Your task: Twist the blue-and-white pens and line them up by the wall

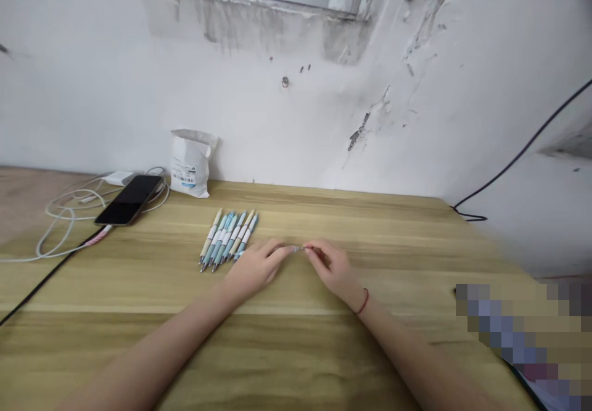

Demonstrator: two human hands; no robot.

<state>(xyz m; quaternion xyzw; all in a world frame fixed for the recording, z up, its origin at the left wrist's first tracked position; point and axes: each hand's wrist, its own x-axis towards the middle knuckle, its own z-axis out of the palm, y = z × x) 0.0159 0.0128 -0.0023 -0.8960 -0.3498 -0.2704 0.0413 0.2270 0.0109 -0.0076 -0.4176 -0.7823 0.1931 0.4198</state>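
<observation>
My left hand (259, 264) is closed around a pen, most of which my fingers hide. Its thin, greyish front end (298, 249) sticks out toward the right. At that end my right hand (332, 268), with a red string at the wrist, pinches with thumb and forefinger; whether it grips the tip itself or a small part on it is too small to tell. Just left of my left hand lies a row of several click pens (226, 238), side by side, in light blue, white and beige, their tips pointing toward me.
A black phone (129, 200) rests at the left among white cables (69, 217). Behind the pens, a white plastic packet (189, 164) stands against the wall. A pixelated area (522, 343) covers the table's right edge. One black cable (518, 158) hangs at the right.
</observation>
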